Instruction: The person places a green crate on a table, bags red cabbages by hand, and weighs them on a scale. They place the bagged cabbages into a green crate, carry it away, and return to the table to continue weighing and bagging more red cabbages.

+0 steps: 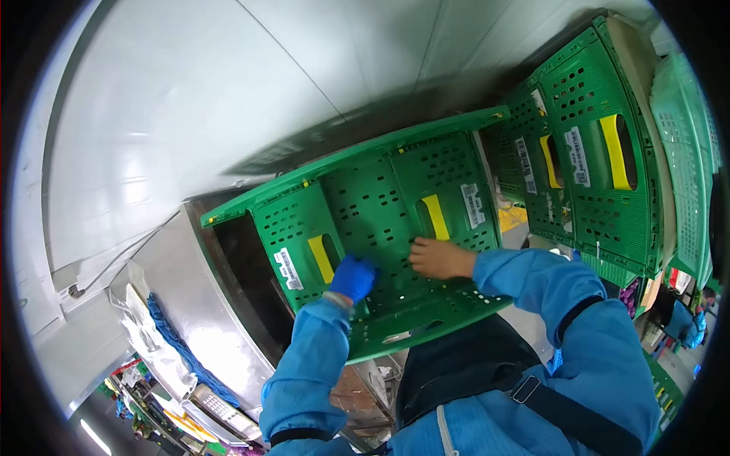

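Observation:
A green folding crate lies before me, its long sides standing and its two end panels with yellow handles folded inward. My left hand, in a blue glove, is closed at the inner edge of the left end panel; its fingertips are partly hidden. My bare right hand has its fingers curled at the inner edge of the right end panel, just below its yellow handle. Each panel carries a white barcode label.
More green crates stand at the right, with a paler green crate beyond. A metal cabinet is on the left, with a blue cord and white plastic on it. A white wall rises behind the crate.

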Motion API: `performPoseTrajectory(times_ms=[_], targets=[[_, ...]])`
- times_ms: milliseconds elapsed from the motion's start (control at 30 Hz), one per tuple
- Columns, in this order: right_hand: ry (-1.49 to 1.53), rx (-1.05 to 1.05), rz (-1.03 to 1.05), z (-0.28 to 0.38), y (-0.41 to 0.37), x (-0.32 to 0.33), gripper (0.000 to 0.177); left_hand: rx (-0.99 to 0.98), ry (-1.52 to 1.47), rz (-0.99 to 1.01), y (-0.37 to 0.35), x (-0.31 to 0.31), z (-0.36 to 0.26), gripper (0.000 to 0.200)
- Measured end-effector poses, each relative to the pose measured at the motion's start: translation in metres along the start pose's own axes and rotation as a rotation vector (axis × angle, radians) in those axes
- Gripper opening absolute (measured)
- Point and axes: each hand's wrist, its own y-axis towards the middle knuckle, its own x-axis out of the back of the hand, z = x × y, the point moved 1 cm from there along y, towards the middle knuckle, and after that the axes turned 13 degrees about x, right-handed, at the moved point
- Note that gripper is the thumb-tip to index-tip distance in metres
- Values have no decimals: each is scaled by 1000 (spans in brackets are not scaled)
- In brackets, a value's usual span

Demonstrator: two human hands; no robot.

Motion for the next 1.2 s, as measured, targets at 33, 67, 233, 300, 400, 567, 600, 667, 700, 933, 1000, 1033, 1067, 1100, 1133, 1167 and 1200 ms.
performPoseTrajectory(times_ms=[33, 67, 233, 300, 400, 567, 600, 667, 700, 933, 1000, 1033, 1067, 1100, 1133, 1167, 1200], targets=[[47, -32, 18, 7, 14, -5, 21, -19, 40, 32, -4, 16, -10, 18], [72, -56, 117, 15, 18, -9, 20, -34, 78, 100, -11, 15, -13, 16], [101, -102, 150, 33, 14, 52, 15, -20, 158, 224, -37, 64, -16, 9], [13, -172, 242, 39, -9, 90, 12, 10, 176, 92, -64, 76, 1, 10], [-107, -376, 281, 41, -80, 124, 9, 346, 259, 231, -108, 126, 36, 9], [-87, -525, 235, 56, -127, 134, 13, 331, 309, -73, -152, 135, 75, 14], [-86, -533, 241, 51, -126, 138, 12, 367, 169, -207, -147, 139, 73, 15], [-66, -563, 95, 53, -122, 145, 9, 427, -114, -446, -155, 150, 62, 19], [-60, -579, -56, 53, -121, 156, 12, 573, -166, -649, -164, 158, 51, 17], [366, -1417, -702, 41, -149, 113, 55, 1474, -406, -384, -228, 69, 18, 42], [309, -1403, -703, 25, -174, 99, 51, 1299, -278, -377, -225, 102, 2, 41], [376, -1338, -812, 11, -213, 80, 50, 1282, -260, -381, -226, 126, -18, 44], [459, -1277, -907, 3, -235, 64, 49, 1271, -240, -368, -235, 156, -42, 47], [574, -1265, -986, 21, -214, 90, 46, 1202, -198, -434, -246, 187, -65, 48], [687, -1239, -1059, 31, -197, 123, 43, 1138, -155, -511, -251, 221, -81, 49], [744, -1213, -1040, 28, -193, 131, 41, 1083, -100, -594, -258, 250, -88, 50], [800, -1196, -1009, 32, -191, 142, 39, 1079, 5, -613, -273, 272, -87, 54]])
